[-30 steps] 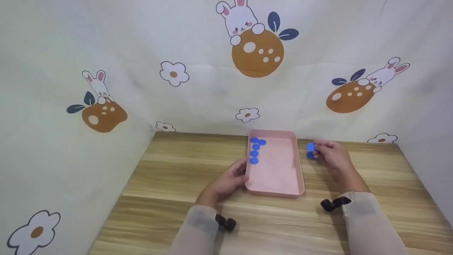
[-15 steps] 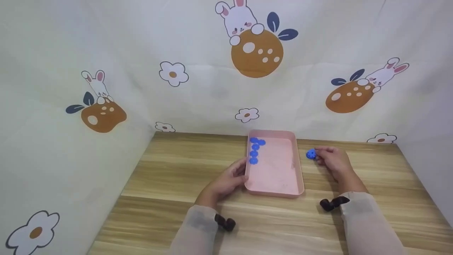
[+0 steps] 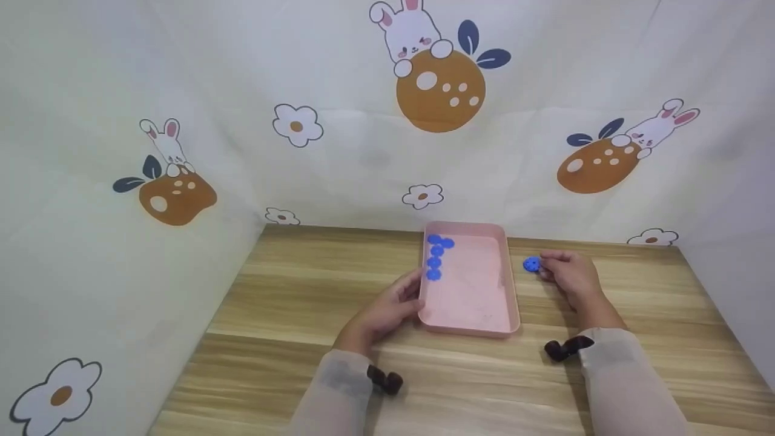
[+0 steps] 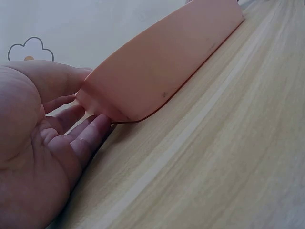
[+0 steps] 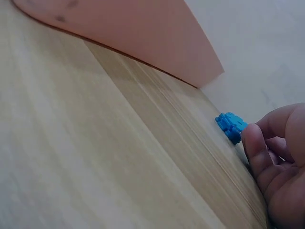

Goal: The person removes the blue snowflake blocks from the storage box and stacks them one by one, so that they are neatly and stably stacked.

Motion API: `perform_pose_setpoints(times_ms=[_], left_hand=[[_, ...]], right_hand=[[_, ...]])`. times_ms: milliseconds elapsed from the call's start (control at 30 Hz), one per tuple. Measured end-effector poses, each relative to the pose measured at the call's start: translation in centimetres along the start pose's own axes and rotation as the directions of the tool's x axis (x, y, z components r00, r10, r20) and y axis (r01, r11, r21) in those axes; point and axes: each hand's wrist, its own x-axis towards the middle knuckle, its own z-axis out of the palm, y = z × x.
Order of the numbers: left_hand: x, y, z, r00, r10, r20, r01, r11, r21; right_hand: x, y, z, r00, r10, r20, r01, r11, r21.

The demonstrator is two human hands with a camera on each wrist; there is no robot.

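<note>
A shallow pink tray (image 3: 469, 297) lies on the wooden table. My left hand (image 3: 390, 306) touches its left wall from outside, the thumb tip at the rim. The fingers (image 4: 97, 125) press near the base of a tray corner in the left wrist view. To the right of the tray, my right hand (image 3: 572, 275) pinches blue flower-shaped discs (image 3: 532, 264) between thumb and fingertips, close over the table. Two layers of blue pieces (image 5: 230, 126) show stacked together in the right wrist view, partly hidden by the thumb.
Several blue flower-shaped discs (image 3: 434, 263) lie inside the tray along its left side, with one set off to the right at the far end. A printed cloth (image 3: 351, 163) with rabbits, oranges and flowers rises behind and beside the wooden table (image 3: 272, 351).
Two blue discs, first held one above the other with the upper one raised, are brought together into a stack as my right hand lowers slightly. The left hand and tray stay put.
</note>
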Motion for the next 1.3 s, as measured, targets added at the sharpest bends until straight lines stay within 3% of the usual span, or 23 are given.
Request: perform_pose_setpoints(times_ms=[167, 767, 1133, 1300], left_hand=[[0.1, -0.2, -0.1, 0.999, 0.036, 0.016, -0.036, 0.999, 0.004], [0.0, 0.1, 0.1, 1.000, 0.023, 0.002, -0.023, 1.000, -0.007], [0.1, 0.0, 0.1, 1.000, 0.008, 0.016, -0.008, 1.000, -0.019], [0.0, 0.0, 0.1, 1.000, -0.001, 0.009, 0.001, 1.000, -0.015]], right_hand=[[0.0, 0.0, 0.1, 1.000, 0.012, -0.007, -0.012, 1.000, -0.002], [0.0, 0.0, 0.1, 1.000, 0.010, -0.024, -0.011, 0.999, -0.051], [-0.3, -0.3, 0.3, 0.999, 0.020, -0.048, -0.018, 0.999, 0.047], [-0.6, -1.2, 0.4, 0.997, 0.036, -0.065, -0.033, 0.998, 0.046]])
